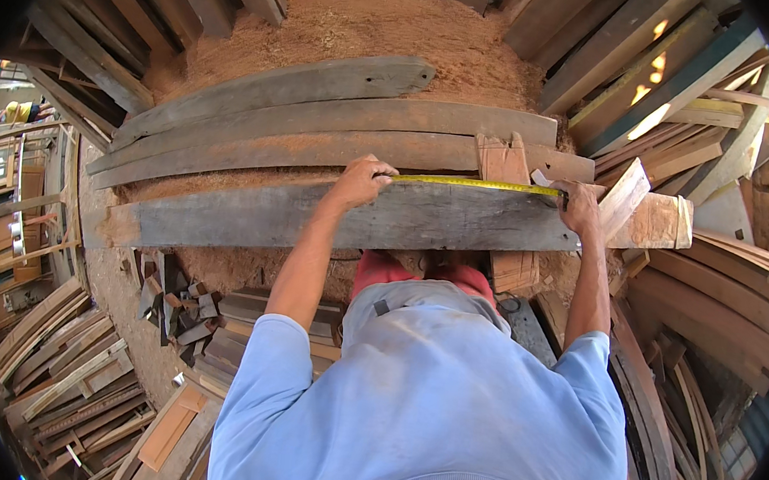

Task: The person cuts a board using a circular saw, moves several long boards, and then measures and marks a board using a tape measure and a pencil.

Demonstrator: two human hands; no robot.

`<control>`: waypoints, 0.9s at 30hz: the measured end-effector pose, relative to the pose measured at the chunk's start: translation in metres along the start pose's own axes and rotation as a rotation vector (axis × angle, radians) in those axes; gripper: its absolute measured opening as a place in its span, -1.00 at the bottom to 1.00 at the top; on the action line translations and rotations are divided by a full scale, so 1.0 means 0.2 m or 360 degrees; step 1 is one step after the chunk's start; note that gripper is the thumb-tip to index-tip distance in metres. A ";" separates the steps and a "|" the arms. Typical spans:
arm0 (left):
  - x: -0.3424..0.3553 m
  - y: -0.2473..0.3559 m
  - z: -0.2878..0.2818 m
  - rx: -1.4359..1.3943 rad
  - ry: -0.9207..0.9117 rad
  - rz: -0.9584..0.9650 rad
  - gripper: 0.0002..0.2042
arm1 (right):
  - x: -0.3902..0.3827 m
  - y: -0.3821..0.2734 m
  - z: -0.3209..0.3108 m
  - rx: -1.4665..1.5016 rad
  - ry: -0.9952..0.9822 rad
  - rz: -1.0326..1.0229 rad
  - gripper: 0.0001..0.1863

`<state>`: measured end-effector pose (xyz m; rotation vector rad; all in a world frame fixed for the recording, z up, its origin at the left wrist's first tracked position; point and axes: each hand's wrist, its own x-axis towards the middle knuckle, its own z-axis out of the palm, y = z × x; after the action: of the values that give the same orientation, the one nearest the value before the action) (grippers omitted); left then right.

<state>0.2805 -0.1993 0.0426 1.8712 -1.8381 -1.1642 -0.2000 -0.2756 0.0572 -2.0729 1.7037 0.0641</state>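
Note:
A yellow tape measure [472,183] is stretched nearly straight along the far edge of a weathered grey plank [441,219] lying crosswise before me. My left hand [362,183] is closed on the left end of the tape, over the plank's middle. Toward the plank's right end, my right hand [578,207] grips the tape's other end. The fingers mostly hide both ends, so I cannot tell which hand has the case. A pale wooden block [503,159] stands just beyond the tape, near my right hand.
Other long planks [321,134] lie beyond, over sawdust-covered ground [357,32]. Leaning boards [620,55] stand at the far right. Dark offcuts [182,305] are heaped left of my legs, with stacked lumber [79,387] at lower left and more boards [707,314] on the right.

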 end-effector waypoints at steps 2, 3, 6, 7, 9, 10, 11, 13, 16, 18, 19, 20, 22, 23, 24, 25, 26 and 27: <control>0.02 0.02 0.05 -0.0136 -0.0050 -0.0122 -0.79 | 0.01 0.06 0.01 -0.0011 -0.0039 0.0046 -0.58; 0.04 0.02 0.07 -0.0168 -0.0070 -0.0196 -0.79 | 0.01 0.08 0.02 -0.0033 -0.0044 0.0054 -0.57; 0.07 0.03 0.11 -0.0017 -0.0041 -0.0157 -0.78 | 0.01 0.12 0.03 -0.0137 -0.0016 0.0025 -0.59; 0.07 0.03 0.13 0.0075 -0.0031 -0.0115 -0.78 | 0.01 0.13 0.02 -0.0200 0.0000 0.0005 -0.61; 0.09 0.03 0.15 -0.0047 -0.0057 -0.0111 -0.80 | 0.00 0.14 0.01 -0.0128 -0.0026 0.0037 -0.58; 0.09 0.03 0.16 -0.0112 -0.0082 -0.0135 -0.80 | 0.00 0.14 0.01 -0.0117 0.0001 0.0028 -0.56; 0.09 0.03 0.17 -0.0049 -0.0061 -0.0117 -0.80 | 0.00 0.14 0.00 -0.0105 -0.0036 0.0071 -0.55; 0.08 0.03 0.20 0.0069 -0.0030 -0.0120 -0.81 | 0.01 0.14 0.00 -0.0116 -0.0011 0.0079 -0.52; 0.09 0.03 0.21 0.0053 0.0028 -0.0069 -0.82 | 0.02 0.14 0.01 -0.0153 -0.0097 0.0136 -0.57; 0.09 0.02 0.21 0.0030 0.0016 -0.0059 -0.82 | 0.03 0.15 0.02 -0.0138 -0.0093 0.0134 -0.58; 0.09 0.02 0.21 0.0015 0.0000 -0.0075 -0.83 | 0.03 0.15 0.03 -0.0167 -0.0091 0.0140 -0.59; 0.08 0.01 0.21 0.0006 0.0009 -0.0081 -0.83 | 0.03 0.14 0.03 -0.0129 -0.0072 0.0106 -0.58; 0.07 0.01 0.22 -0.0024 0.0024 -0.0107 -0.83 | 0.02 0.14 0.02 -0.0133 -0.0036 0.0068 -0.56; 0.07 0.01 0.22 -0.0033 0.0033 -0.0101 -0.84 | 0.02 0.13 0.02 -0.0115 -0.0046 0.0074 -0.57; 0.07 0.01 0.22 -0.0044 0.0033 -0.0106 -0.84 | 0.01 0.12 0.01 -0.0121 -0.0035 0.0073 -0.58; 0.07 0.00 0.23 -0.0054 0.0032 -0.0112 -0.84 | 0.01 0.12 0.01 -0.0143 0.0005 0.0046 -0.59; 0.07 0.00 0.23 -0.0046 0.0045 -0.0097 -0.84 | 0.01 0.11 0.02 -0.0130 -0.0049 0.0092 -0.59; 0.07 0.00 0.23 -0.0041 0.0057 -0.0078 -0.85 | 0.01 0.11 0.02 -0.0135 -0.0068 0.0114 -0.60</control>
<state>0.2470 -0.1973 0.0082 1.9208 -1.7595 -1.1569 -0.2190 -0.2796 0.0463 -2.0551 1.7772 0.2054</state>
